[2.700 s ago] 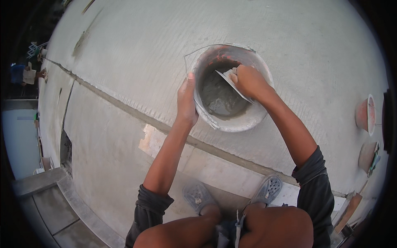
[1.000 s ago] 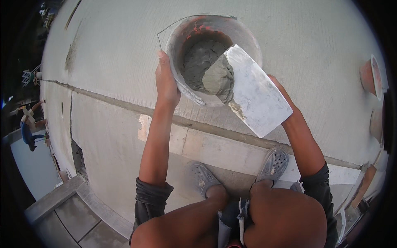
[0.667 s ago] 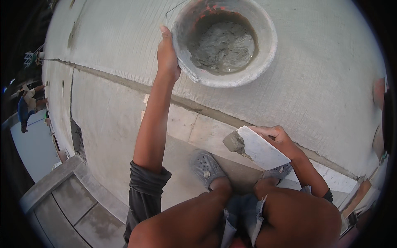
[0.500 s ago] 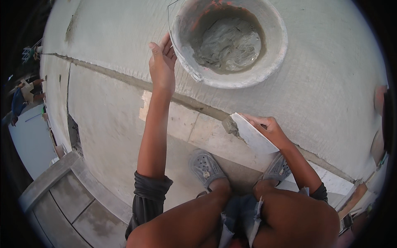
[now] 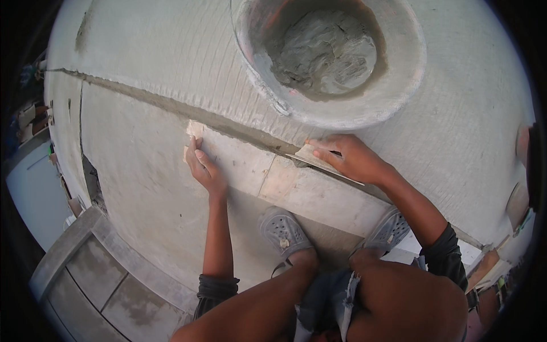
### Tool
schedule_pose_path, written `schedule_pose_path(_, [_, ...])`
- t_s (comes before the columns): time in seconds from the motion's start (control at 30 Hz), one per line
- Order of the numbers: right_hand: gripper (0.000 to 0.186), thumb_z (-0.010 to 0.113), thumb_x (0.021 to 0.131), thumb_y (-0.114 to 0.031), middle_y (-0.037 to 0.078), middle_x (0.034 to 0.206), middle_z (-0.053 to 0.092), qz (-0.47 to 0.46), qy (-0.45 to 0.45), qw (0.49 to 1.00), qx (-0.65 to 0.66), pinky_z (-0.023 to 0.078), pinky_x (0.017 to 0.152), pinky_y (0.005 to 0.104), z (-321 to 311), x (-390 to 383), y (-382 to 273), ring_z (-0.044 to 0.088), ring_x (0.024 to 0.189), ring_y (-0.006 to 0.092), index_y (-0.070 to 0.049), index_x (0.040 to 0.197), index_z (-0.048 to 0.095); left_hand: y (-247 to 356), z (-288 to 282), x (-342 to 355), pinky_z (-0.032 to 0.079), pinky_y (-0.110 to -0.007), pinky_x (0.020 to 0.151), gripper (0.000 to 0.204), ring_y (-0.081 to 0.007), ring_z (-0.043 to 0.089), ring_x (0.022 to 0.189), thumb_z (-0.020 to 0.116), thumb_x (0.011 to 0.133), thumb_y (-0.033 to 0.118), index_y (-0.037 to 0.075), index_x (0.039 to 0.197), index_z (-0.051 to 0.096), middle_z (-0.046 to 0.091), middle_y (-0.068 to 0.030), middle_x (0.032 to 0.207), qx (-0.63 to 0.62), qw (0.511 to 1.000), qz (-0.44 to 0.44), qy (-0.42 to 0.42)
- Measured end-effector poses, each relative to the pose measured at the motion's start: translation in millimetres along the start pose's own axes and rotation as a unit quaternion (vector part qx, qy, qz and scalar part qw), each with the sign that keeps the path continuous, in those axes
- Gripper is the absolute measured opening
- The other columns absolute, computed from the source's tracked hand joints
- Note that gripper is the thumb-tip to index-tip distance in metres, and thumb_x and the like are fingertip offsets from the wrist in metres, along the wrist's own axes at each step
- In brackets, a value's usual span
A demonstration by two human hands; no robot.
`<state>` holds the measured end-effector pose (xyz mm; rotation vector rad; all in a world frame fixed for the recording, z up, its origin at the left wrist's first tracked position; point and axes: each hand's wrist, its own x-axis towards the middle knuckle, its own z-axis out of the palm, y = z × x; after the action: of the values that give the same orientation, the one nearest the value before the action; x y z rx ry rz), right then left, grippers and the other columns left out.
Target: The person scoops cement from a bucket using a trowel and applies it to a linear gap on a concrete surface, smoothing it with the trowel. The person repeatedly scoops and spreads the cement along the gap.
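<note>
My right hand [image 5: 347,159] grips a flat rectangular trowel [image 5: 310,153], tilted along a wet mortar groove [image 5: 259,138] beside a strip of pale boards [image 5: 239,159], a dab of grey mortar under its edge. My left hand [image 5: 205,171] touches the left end of the strip, fingers loosely extended with the thumb apart. Above the hands stands a whitened bucket [image 5: 399,68] with a wire handle, holding wet grey mortar [image 5: 322,54].
My sandalled feet [image 5: 288,233] stand below the strip. Containers [image 5: 517,205] sit at the right rim. A gap [image 5: 92,179] breaks the slab at left, near a paved step [image 5: 97,268]. A partly visible co-worker [image 5: 31,119] is at the far left.
My left hand let go of the bucket and moved down to the strip. My right hand lifted the trowel with mortar out of the bucket and brought it to the groove.
</note>
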<state>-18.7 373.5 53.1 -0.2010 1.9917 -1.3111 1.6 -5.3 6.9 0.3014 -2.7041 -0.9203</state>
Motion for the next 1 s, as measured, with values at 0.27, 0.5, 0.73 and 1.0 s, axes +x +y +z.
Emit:
schedule_pose_path(0.27, [0.046,0.064,0.11,-0.036,0.022,0.124,0.079,0.022,-0.03,0.995,0.088,0.054,0.101,0.0373,-13,-14,1,0.075,0.11,0.0268,-0.003,0.141,0.071,-2,3,2,0.042,-0.045,0.112,0.045,-0.0351,0.055,0.127,0.039,0.119,0.022,-0.006,0.15,0.056,0.066,-0.0194,0.13,0.044,0.999,0.029,0.001])
schedule_pose_path(0.5, [0.048,0.065,0.11,-0.038,0.022,0.123,0.079,0.061,0.035,0.993,0.092,0.054,0.102,0.0364,-19,-23,8,0.075,0.111,0.0262,-0.002,0.14,0.071,-3,3,1,0.042,-0.045,0.113,0.045,-0.0344,0.055,0.128,0.039,0.119,0.022,-0.005,0.15,0.057,0.066,-0.0193,0.131,0.041,0.999,0.024,0.0])
schedule_pose_path(0.73, [0.043,0.062,0.11,-0.031,0.026,0.122,0.076,-0.004,0.071,0.997,0.038,0.055,0.101,0.0422,13,0,-10,0.073,0.113,0.0399,0.001,0.137,0.071,0,4,2,0.041,-0.046,0.115,0.046,-0.0348,0.055,0.129,0.039,0.119,0.024,-0.004,0.15,0.057,0.066,-0.0191,0.131,0.035,0.999,0.011,0.001])
schedule_pose_path(1.0, [0.041,0.058,0.111,-0.032,0.029,0.109,0.074,0.057,0.037,0.996,-0.055,0.055,0.092,0.0486,27,15,-30,0.072,0.102,0.0449,-0.003,0.137,0.072,-2,5,2,0.042,-0.045,0.113,0.046,-0.0348,0.055,0.128,0.039,0.12,0.025,-0.004,0.15,0.057,0.066,-0.0186,0.13,0.04,0.999,0.02,0.0])
